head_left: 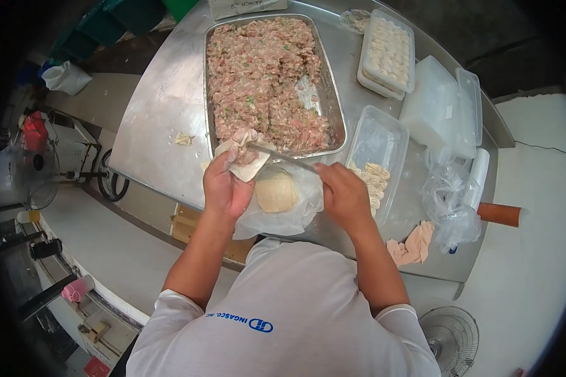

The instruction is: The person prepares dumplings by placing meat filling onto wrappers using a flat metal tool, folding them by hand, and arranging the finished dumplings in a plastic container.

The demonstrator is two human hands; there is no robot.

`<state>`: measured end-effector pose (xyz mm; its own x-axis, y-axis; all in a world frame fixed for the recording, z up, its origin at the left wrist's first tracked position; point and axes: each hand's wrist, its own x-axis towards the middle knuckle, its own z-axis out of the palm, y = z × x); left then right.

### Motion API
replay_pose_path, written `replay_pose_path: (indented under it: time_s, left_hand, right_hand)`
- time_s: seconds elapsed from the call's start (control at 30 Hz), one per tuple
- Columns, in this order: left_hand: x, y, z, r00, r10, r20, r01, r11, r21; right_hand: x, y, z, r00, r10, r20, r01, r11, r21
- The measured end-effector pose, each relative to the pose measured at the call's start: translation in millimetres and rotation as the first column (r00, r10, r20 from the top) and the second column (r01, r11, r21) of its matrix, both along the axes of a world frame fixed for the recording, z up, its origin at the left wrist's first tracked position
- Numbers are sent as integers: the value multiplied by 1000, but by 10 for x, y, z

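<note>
My left hand (228, 190) holds a dumpling wrapper (253, 168) with some ground meat on it, close to the near edge of a metal tray (340, 119). In my right hand (347, 196) is a thin, flat metal spreading tool (289, 159), its tip at the wrapper's filling. The tray contains a large mass of ground meat (264, 75) flecked with green. Below my hands lies a stack of square wrappers (275, 192) on a plastic bag (258, 223). To the right of my right hand, a clear plastic container (393, 141) has several folded dumplings (373, 179) at its near end.
Lidded containers of dumplings (388, 47) stand at the far right, beside stacked clear containers (431, 103). Crumpled plastic (446, 195), a roll (477, 179) and a pinkish cloth or glove (414, 245) lie right. A wrapper scrap (183, 139) sits left. A fan (449, 339) stands behind.
</note>
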<state>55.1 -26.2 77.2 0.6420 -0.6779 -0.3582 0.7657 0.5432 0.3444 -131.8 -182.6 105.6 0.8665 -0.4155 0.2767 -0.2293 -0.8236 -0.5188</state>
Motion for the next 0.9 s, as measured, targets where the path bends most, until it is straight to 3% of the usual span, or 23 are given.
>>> replay_pose_path:
  time_s: [0.1, 0.17, 0.23, 0.27, 0.33, 0.47, 0.53, 0.57, 0.63, 0.73, 0.83, 0.9]
  left_hand:
    - [122, 53, -137, 997, -4, 82, 2, 999, 32]
    - [163, 49, -123, 996, 46, 77, -52, 995, 80]
    - [178, 57, -80, 993, 95, 75, -104, 986, 128]
    - [188, 62, -35, 996, 78, 51, -84, 989, 123]
    - [206, 81, 29, 997, 72, 28, -75, 990, 119]
    - [208, 151, -40, 999, 49, -4, -48, 994, 99]
    - [164, 83, -55, 999, 41, -17, -39, 989, 144]
    - [139, 60, -72, 999, 36, -23, -33, 989, 145]
    - [96, -6, -111, 994, -109, 5, 106, 976, 192]
    - [54, -152, -223, 995, -98, 26, 94, 989, 115]
    - [57, -90, -28, 969, -205, 140, 213, 976, -41]
    - [5, -70, 210, 975, -185, 122, 194, 979, -65]
  right_hand:
    - [129, -182, -56, 997, -79, 12, 79, 989, -125]
    - [265, -401, -23, 985, -150, -86, 139, 983, -123]
    - [380, -663, -26, 908, -177, -380, 113, 977, -183]
    - [396, -782, -21, 910, -175, -377, 112, 977, -182]
    - [438, -937, 47, 790, -214, -574, 87, 967, -242]
    - [284, -643, 509, 794, -262, -549, 97, 945, -311]
    - [156, -434, 524, 962, -105, -252, 73, 989, -131]
    - [122, -337, 465, 960, -110, -258, 78, 988, -131]
    - [87, -127, 222, 998, 54, -38, -60, 985, -161]
    - [60, 64, -5, 989, 3, -146, -16, 996, -91]
    - [-45, 123, 122, 997, -38, -60, 37, 999, -11]
    - [-115, 123, 295, 999, -48, -20, 49, 998, 49]
